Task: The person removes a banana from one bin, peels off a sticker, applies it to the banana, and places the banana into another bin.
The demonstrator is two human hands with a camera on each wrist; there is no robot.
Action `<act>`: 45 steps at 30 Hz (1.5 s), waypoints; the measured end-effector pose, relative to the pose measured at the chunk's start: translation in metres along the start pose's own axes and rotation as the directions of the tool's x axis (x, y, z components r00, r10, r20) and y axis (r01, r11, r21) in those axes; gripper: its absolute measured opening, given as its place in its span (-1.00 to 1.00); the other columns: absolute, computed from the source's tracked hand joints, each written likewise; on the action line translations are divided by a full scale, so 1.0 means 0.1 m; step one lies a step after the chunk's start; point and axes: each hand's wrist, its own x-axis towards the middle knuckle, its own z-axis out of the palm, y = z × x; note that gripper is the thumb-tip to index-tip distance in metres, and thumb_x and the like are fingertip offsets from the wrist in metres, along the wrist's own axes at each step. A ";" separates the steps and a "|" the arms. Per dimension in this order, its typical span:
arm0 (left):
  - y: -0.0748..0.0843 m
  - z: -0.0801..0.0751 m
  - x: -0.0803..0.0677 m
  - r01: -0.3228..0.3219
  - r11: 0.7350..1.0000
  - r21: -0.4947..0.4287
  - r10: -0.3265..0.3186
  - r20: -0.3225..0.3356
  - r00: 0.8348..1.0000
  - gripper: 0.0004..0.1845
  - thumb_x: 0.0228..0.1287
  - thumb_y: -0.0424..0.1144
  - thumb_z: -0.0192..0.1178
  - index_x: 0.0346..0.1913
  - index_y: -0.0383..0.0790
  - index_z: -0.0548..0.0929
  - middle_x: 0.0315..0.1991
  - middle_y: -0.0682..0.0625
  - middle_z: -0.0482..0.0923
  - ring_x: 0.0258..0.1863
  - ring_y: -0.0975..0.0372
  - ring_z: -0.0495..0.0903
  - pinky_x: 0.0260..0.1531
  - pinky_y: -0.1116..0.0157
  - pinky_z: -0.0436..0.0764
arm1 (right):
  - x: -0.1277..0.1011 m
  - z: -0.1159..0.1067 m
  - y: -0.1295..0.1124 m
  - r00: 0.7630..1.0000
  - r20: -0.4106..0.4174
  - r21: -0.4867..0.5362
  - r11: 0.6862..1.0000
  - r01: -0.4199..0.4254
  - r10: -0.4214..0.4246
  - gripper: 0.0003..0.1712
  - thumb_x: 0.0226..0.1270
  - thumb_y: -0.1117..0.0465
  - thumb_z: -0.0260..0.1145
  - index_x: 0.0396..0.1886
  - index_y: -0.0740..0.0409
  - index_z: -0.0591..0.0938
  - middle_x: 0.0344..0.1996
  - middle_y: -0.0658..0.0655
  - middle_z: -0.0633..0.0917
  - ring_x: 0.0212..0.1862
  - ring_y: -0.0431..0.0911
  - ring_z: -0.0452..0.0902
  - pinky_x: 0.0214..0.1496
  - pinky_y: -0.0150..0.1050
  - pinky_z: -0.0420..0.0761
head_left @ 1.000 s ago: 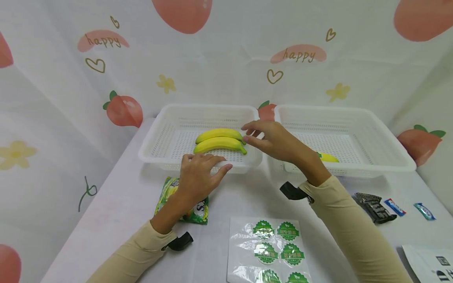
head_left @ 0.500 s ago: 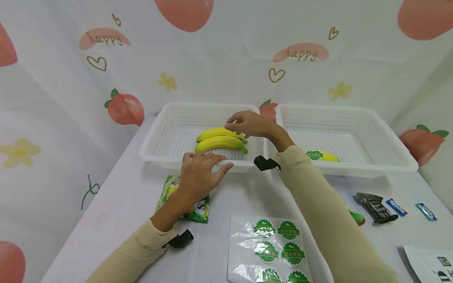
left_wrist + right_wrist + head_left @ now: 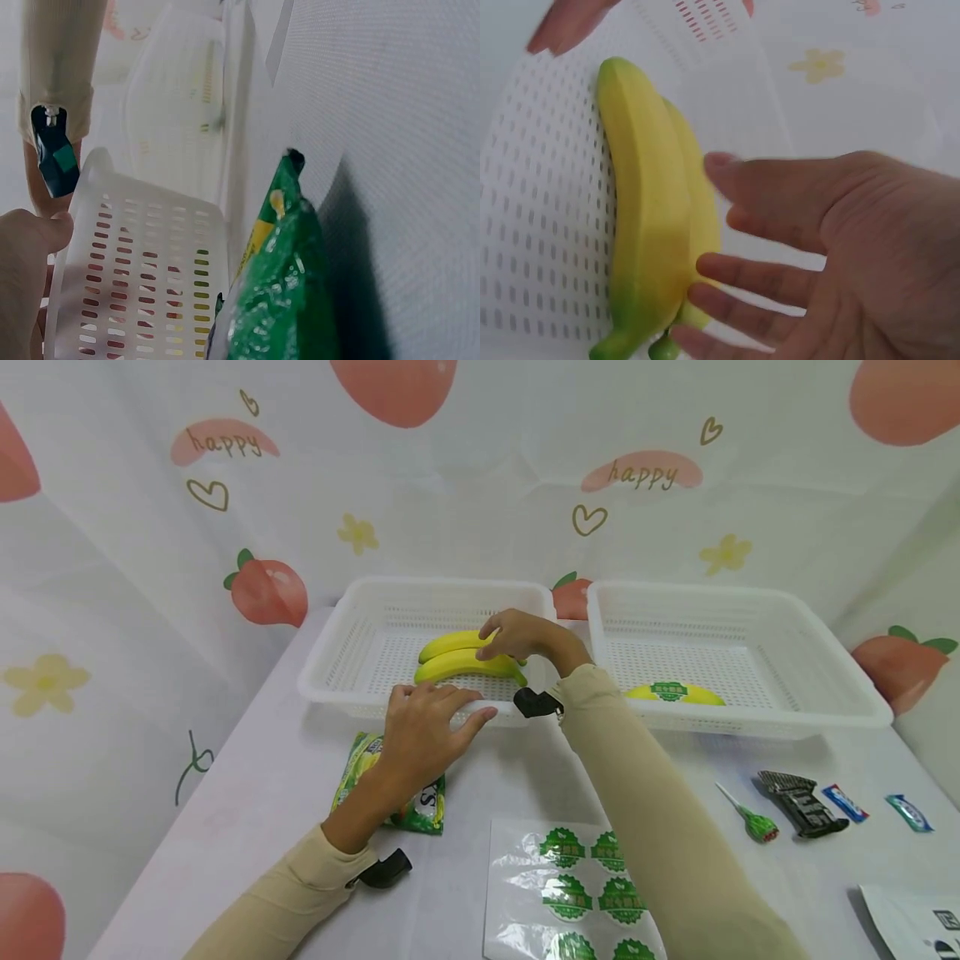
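Two yellow bananas lie side by side in the left white basket (image 3: 442,596), stems to the right. My right hand (image 3: 521,635) reaches over their stem end. In the right wrist view its fingers are spread, with fingertips close beside the rear banana (image 3: 694,157) and the front banana (image 3: 645,180) beyond. My left hand (image 3: 423,735) holds the basket's front rim, fingers over the edge and thumb on the near side. The left wrist view shows the basket's slotted wall (image 3: 157,196) and a green snack bag (image 3: 281,292) beside it.
A second white basket (image 3: 810,722) holds a yellow fruit (image 3: 705,697) with a green sticker. A sticker sheet (image 3: 517,860) lies in front. To the right are a lollipop (image 3: 761,828), a black-wrapped snack (image 3: 806,806), two small candies and a white packet (image 3: 911,914).
My right hand has moved left from the basket's right side and come down over the bananas. The lollipop and stickered fruit are now uncovered. My left hand stays on the rim.
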 end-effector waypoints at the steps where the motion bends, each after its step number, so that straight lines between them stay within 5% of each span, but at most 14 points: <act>1: 0.00 0.00 0.00 0.000 1.000 0.001 0.000 0.000 1.000 -0.57 0.48 0.21 0.27 0.07 -0.03 0.84 0.00 0.01 0.83 -0.02 0.00 0.73 0.02 -0.13 0.49 | 0.01 0.01 0.00 1.000 0.008 0.002 1.000 -0.004 0.004 -0.31 0.51 0.05 0.39 0.53 0.16 0.47 0.47 0.21 0.49 0.28 0.15 0.54 0.37 0.08 0.60; 17: 0.01 0.02 -0.01 -0.018 1.000 -0.007 0.018 -0.009 1.000 -0.60 0.42 0.19 0.34 0.07 0.01 0.83 0.00 0.04 0.83 -0.06 0.02 0.72 -0.09 -0.05 0.46 | 0.05 0.06 0.03 0.989 0.119 0.009 0.996 -0.084 0.082 -0.24 0.47 0.17 0.43 0.60 0.04 0.39 0.54 0.14 0.34 0.35 0.13 0.45 0.41 0.13 0.55; 28: 0.05 0.02 -0.01 -0.031 1.000 0.002 0.031 -0.011 0.999 -0.63 0.39 0.17 0.37 0.06 0.04 0.83 -0.08 0.06 0.84 -0.15 0.04 0.70 -0.13 -0.05 0.46 | 0.05 0.12 0.06 0.975 0.154 0.013 0.986 -0.165 0.162 -0.36 0.46 0.36 0.40 0.50 0.14 0.50 0.33 0.23 0.52 0.26 0.11 0.57 0.24 0.02 0.70; 36: 0.03 0.03 -0.01 -0.026 1.000 -0.005 0.026 -0.010 1.000 -0.61 0.38 0.16 0.39 0.07 0.01 0.84 -0.04 0.04 0.84 -0.08 0.04 0.72 -0.07 -0.07 0.48 | 0.00 0.06 0.05 0.991 0.119 0.040 0.997 -0.063 0.058 -0.34 0.40 0.35 0.46 0.46 0.22 0.51 0.37 0.22 0.46 0.23 0.11 0.60 0.11 -0.04 0.76; 45: -0.02 0.00 -0.02 -0.028 1.000 -0.003 0.028 -0.037 0.999 -0.60 0.33 0.12 0.45 0.06 -0.05 0.84 -0.03 0.03 0.84 -0.17 0.05 0.70 -0.10 -0.04 0.48 | -0.21 -0.13 -0.01 0.985 0.005 0.063 0.984 0.169 -0.170 -0.37 0.37 0.30 0.48 0.42 0.22 0.56 0.16 0.35 0.65 0.03 0.15 0.72 0.07 0.07 0.76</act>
